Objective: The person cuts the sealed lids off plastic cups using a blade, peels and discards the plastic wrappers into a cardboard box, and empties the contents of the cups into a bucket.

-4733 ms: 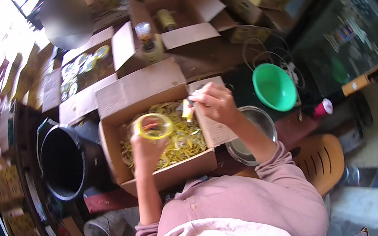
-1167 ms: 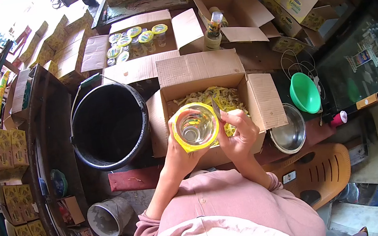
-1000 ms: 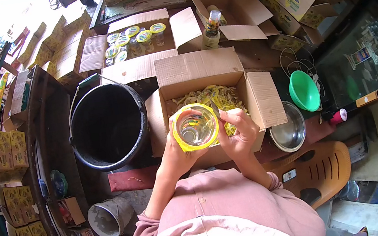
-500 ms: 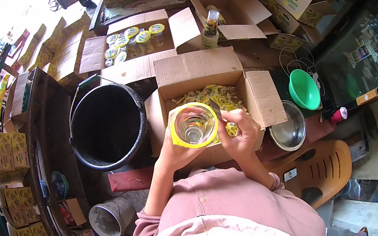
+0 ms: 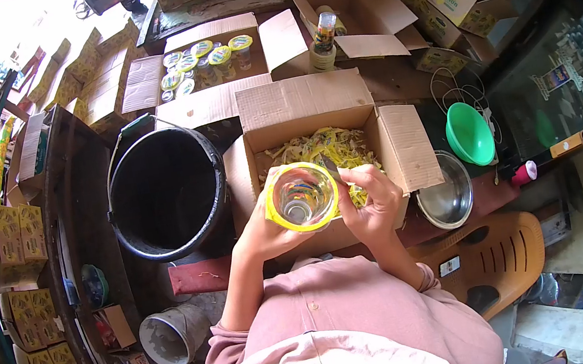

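Observation:
My left hand (image 5: 262,229) is wrapped round a clear plastic cup (image 5: 299,211) with a yellow rim, its open mouth turned up toward me. Between the thumb and fingers of my right hand (image 5: 375,201) is a knife (image 5: 330,168), its thin dark blade beside the cup's right rim. Whether the blade touches the rim, I cannot tell. Below both hands stands an open cardboard box (image 5: 304,98), partly hidden by them, with yellow film scraps (image 5: 334,140) in it.
A black bucket (image 5: 224,214) stands left of the box. To the right are a steel bowl (image 5: 447,211) and a green bowl (image 5: 470,134). Behind, a carton (image 5: 221,105) holds several lidded cups, beside a stack of cups (image 5: 323,49). An orange chair (image 5: 492,258) is at right.
The cup and both hands have shifted slightly downward in view. The blade now leans a little more to the left beside the rim.

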